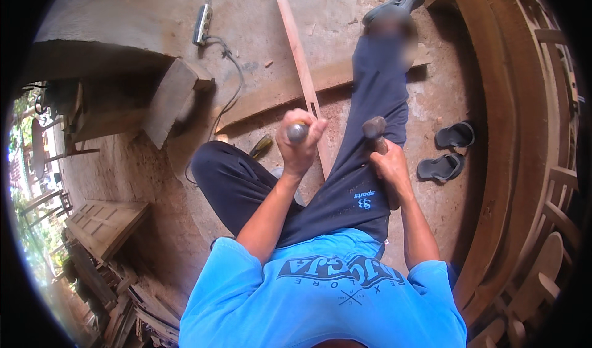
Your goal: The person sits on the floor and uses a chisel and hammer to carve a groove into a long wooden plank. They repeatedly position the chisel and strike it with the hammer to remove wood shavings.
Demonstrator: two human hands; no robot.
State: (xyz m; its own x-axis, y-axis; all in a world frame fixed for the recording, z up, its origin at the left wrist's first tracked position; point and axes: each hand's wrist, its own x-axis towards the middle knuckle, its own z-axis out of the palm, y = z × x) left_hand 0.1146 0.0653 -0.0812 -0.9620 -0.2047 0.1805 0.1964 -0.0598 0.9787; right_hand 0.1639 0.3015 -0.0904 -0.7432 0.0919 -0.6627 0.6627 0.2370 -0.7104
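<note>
Wooden handle of a chisel [297, 131] is gripped by the tightly curled fingers [308, 139] of the left hand [299, 143], above a long wood strip [302, 64]; just beside it, a hammer [374, 129] is held in the closed right hand [390, 166]

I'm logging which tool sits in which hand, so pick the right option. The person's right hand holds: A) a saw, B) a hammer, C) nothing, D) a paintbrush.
B: the right hand is wrapped round the handle of a hammer whose metal head stands above the fist, while the left hand grips a round-ended tool over the narrow wooden strip.
</note>
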